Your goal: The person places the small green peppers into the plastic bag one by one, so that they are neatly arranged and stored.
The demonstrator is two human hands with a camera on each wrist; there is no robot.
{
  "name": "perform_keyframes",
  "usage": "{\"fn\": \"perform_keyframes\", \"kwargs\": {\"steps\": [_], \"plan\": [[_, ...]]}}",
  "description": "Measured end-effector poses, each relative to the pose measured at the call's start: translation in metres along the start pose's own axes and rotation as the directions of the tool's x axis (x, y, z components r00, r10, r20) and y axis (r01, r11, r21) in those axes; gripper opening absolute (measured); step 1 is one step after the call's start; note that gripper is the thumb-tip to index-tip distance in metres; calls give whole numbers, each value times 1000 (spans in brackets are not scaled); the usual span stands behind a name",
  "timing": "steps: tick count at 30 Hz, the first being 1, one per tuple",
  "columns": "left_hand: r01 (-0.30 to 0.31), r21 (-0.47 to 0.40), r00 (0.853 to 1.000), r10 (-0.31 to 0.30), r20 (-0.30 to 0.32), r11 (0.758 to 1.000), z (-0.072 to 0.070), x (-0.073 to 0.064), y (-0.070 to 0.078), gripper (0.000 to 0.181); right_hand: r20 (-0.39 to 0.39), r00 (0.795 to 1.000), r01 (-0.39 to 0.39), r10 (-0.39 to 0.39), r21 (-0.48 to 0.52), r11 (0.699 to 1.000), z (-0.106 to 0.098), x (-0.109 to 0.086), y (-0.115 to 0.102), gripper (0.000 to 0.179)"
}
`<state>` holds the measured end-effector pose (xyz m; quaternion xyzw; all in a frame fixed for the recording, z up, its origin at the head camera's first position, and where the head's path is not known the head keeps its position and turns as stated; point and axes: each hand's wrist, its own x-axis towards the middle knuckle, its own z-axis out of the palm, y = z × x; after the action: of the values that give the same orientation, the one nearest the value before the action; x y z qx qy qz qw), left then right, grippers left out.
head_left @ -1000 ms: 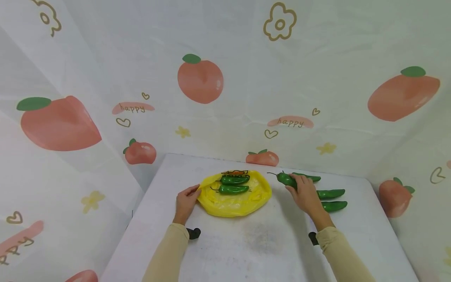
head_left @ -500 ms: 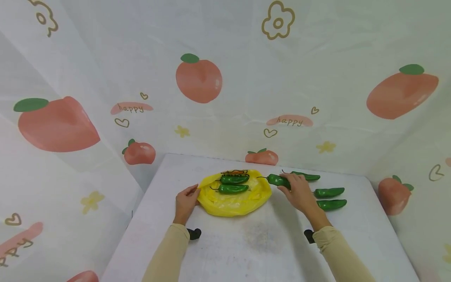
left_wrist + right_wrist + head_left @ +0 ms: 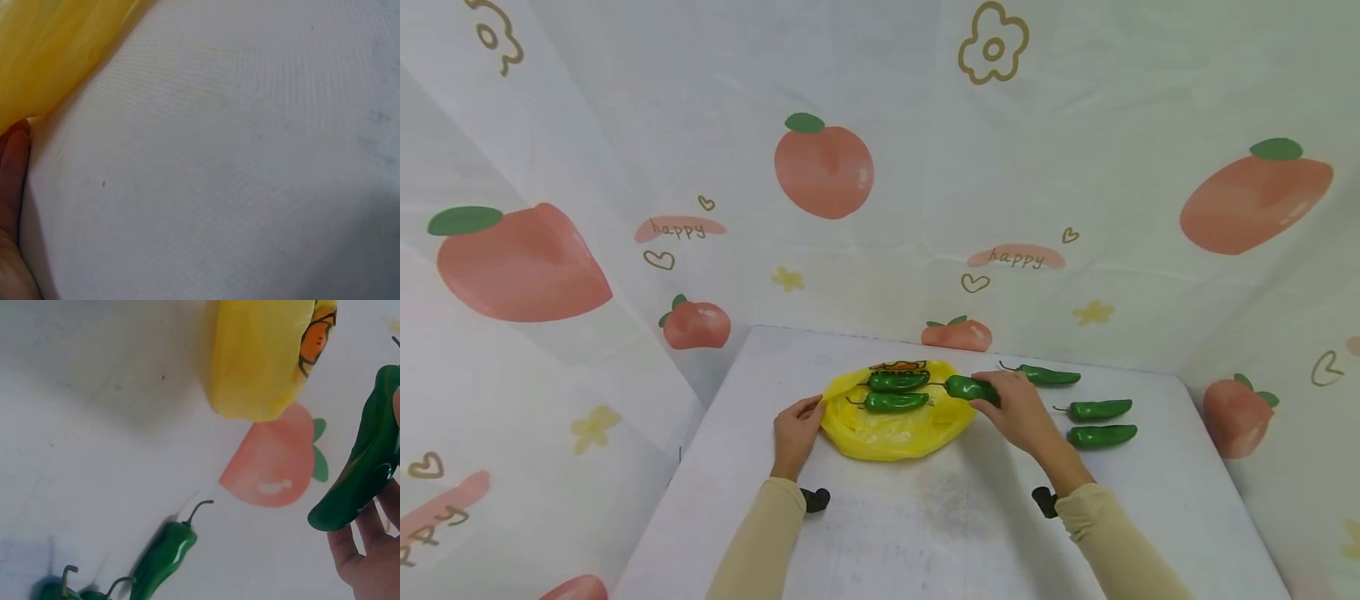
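In the head view a yellow plastic bag [image 3: 880, 442] lies open on the table, its mouth facing up. Two green peppers, a rear one [image 3: 897, 382] and a front one [image 3: 897, 402], lie side by side in it. My left hand [image 3: 795, 435] pinches the bag's left edge; in the left wrist view only part of those fingers [image 3: 14, 181] shows beside the yellow plastic. Between the thumb and fingers of my right hand [image 3: 1024, 415] is another green pepper [image 3: 962, 387], its stem pointing left over the bag's right rim. The right wrist view shows this pepper [image 3: 365, 469] above the table.
Three more green peppers lie on the right of the white table [image 3: 970, 533]: one at the back [image 3: 1051, 376], a middle one [image 3: 1101, 409] and a front one [image 3: 1103, 436]. A white printed curtain [image 3: 895, 283] stands behind the table and along both sides.
My right hand has carried its pepper leftward, from beside the other peppers to the bag's right rim. The left hand keeps its hold on the bag's edge.
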<state>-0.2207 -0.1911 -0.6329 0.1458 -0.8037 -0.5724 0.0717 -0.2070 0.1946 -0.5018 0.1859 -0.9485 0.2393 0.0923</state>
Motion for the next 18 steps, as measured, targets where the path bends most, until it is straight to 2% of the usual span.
{"fn": "perform_keyframes", "kwargs": {"steps": [10, 18], "plan": [[17, -1, 1000, -17, 2, 1000, 0, 1, -1, 30, 22, 999, 25, -25, 26, 999, 13, 6, -12, 44], [14, -15, 1000, -14, 5, 1000, 0, -1, 2, 30, 100, 995, 2, -4, 27, 1000, 28, 10, -24, 44]]}}
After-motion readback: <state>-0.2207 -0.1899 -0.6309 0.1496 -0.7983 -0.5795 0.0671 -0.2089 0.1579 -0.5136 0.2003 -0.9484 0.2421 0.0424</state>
